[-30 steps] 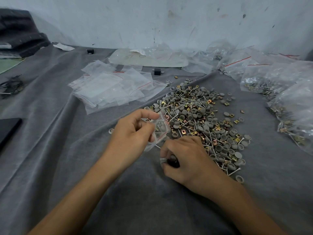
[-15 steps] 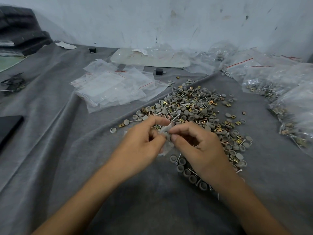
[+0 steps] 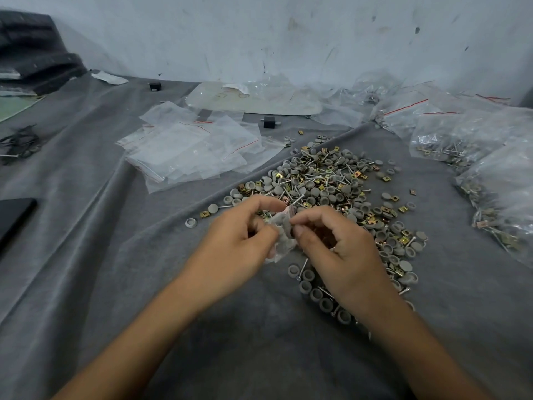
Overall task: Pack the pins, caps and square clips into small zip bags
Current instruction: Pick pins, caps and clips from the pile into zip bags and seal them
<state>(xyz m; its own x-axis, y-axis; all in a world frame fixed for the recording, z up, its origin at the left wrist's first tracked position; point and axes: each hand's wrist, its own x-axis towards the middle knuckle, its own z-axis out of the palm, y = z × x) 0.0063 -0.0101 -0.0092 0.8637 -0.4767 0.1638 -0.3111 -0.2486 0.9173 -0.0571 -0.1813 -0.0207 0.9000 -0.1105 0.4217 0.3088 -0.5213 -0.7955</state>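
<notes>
on the grey cloth [image 3: 115, 284] the pile of pins, caps and clips [image 3: 326, 180] lies just beyond both hands. left hand [image 3: 239, 243] still pinches the small zip bag [image 3: 281, 235]; right hand [image 3: 340, 252], earlier down on the cloth, pinches it too.

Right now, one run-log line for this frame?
left hand: holds zip bag | right hand: pinches same bag | parts pile: loose, unpacked

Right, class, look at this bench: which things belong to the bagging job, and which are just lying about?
Job: small zip bag, pinched by left hand and right hand; pile of pins, caps and square clips; empty zip bags; filled bags.
Lying about: black block; dark flat slab; wire tangle; folded dark cloth.
</notes>
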